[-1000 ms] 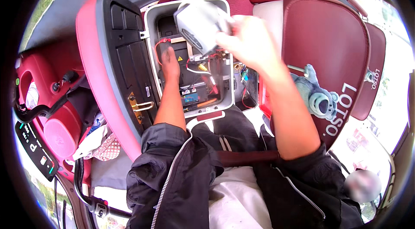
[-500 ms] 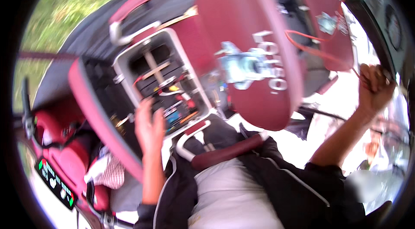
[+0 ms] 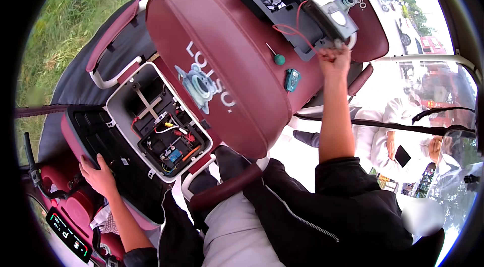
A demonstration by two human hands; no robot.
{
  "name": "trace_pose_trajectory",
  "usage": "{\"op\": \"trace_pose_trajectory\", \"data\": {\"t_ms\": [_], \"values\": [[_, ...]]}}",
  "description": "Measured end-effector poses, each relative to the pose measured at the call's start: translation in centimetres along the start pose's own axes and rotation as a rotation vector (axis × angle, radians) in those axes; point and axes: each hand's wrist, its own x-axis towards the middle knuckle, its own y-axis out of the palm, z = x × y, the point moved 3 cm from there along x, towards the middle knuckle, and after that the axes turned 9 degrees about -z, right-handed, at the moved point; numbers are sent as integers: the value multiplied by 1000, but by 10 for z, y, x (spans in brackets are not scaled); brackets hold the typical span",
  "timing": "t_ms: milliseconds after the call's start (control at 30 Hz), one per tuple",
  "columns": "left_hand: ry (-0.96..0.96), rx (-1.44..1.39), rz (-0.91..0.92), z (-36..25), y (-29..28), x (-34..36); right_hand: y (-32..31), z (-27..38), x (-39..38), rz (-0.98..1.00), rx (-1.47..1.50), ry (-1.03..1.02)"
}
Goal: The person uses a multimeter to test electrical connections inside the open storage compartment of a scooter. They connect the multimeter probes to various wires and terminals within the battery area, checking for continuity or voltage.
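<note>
My left hand (image 3: 98, 173) lies with fingers spread on the black inner side of a raised maroon seat lid (image 3: 116, 151). Beside it sits an open grey-rimmed compartment (image 3: 164, 168) with wires, connectors and a blue module (image 3: 174, 156) inside. Over the rear maroon seat (image 3: 227, 2), my right hand (image 3: 335, 57) is closed on the near end of a grey and black box-shaped device (image 3: 333, 17) with a red cable (image 3: 292, 30). The device is tilted next to an open black tray (image 3: 292, 20) holding a coiled black cable. My fingers partly hide the grip.
A green-handled screwdriver (image 3: 279, 58) and a small teal meter (image 3: 292, 80) lie on the rear seat. A maroon backrest (image 3: 217, 65) stands between the compartment and that seat. Handlebars and a lit display (image 3: 68, 235) are at lower left. A person in white (image 3: 393, 136) is outside on the right.
My view has swung to the right, bringing the rear seat into sight. My right hand and the device are now lower over that seat. My left hand has moved from the compartment onto the lid.
</note>
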Motion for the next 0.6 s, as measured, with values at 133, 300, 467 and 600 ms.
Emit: {"op": "trace_pose_trajectory", "data": {"t_ms": [133, 300, 467, 600], "values": [[32, 137, 11, 2, -2, 2, -45, -30, 34, 5, -75, 72], [43, 337, 7, -13, -5, -1, -126, -70, 18, 46, -133, 237], [17, 358, 28, -8, -2, 1, -147, -149, 14, 39, -109, 406], [11, 354, 36, -7, -3, 0, -117, -200, 23, 17, -75, 479]]}}
